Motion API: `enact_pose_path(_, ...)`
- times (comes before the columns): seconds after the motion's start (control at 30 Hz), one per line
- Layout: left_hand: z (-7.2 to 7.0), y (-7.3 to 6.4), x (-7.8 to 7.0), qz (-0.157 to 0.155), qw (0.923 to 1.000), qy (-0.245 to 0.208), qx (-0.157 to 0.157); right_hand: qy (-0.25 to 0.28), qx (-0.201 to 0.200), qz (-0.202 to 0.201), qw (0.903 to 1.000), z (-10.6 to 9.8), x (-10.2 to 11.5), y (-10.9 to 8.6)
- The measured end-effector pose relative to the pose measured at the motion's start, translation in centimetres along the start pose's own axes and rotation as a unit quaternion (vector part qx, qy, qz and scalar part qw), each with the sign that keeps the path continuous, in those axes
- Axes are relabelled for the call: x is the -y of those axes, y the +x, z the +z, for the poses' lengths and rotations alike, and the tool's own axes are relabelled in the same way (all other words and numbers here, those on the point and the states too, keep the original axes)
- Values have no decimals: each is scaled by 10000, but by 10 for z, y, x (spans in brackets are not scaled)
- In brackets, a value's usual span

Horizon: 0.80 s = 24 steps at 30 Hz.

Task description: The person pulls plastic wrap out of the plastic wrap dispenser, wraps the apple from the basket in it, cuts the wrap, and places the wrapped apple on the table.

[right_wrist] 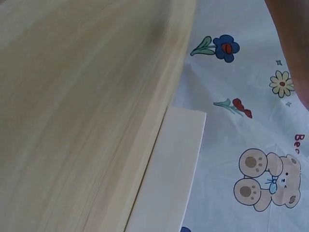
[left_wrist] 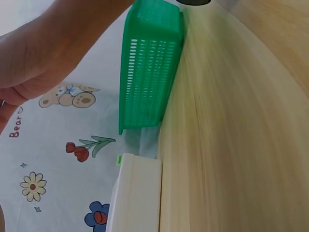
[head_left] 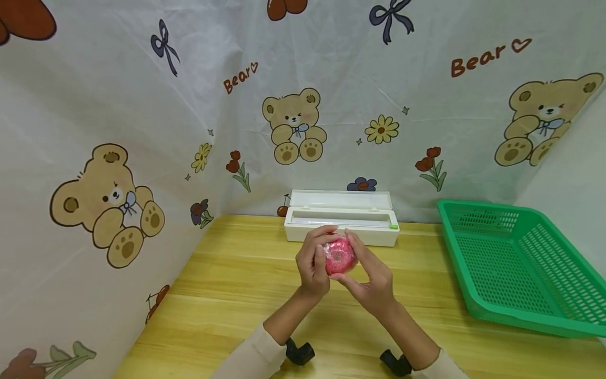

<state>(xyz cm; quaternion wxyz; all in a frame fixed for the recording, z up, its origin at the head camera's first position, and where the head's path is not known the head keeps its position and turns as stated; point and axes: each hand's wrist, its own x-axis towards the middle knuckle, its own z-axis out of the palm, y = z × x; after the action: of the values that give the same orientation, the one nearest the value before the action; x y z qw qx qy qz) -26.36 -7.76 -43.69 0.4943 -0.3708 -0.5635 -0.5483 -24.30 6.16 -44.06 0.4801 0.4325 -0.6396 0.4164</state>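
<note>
A round red fruit [head_left: 340, 255] wrapped in shiny clear film is held up in front of me in the head view, between both hands. My left hand [head_left: 313, 263] grips its left side, with the fingers curled over the top and the thumb along the near face. On the other side, my right hand [head_left: 376, 281] pinches the fruit between fingertips at the upper right and a thumb under its lower edge. Behind the hands stands a white film dispenser box [head_left: 342, 236], its lid [head_left: 341, 199] raised and a green tab at the right end.
To the right lies a green perforated basket [head_left: 516, 273] on the wood-grain table [head_left: 227, 295]. A cloth [head_left: 341, 68] printed with bears and flowers hangs behind and to the left. Black mounts [head_left: 300, 352] are worn at the wrists.
</note>
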Motion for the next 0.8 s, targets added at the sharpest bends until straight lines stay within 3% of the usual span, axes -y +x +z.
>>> enact_pose_path(0.23,0,3,-2,260,9994,-179,162,178,328,-172,9992,-8,0,5)
enact_pose_path(0.4,-1,4,1,4,9976,-321,608,-53,515,-176,9985,-14,2,9)
enact_pose_path(0.6,-3,6,4,-851,9850,-476,1422,-439,680,-302,9963,-22,-2,15)
enact_pose_path(0.7,-3,4,3,-1530,9711,-602,1729,-625,802,-397,9940,-26,-7,17)
enact_pose_path(0.8,-3,2,2,-2100,9578,-769,1804,-718,853,-337,9932,-29,-11,17)
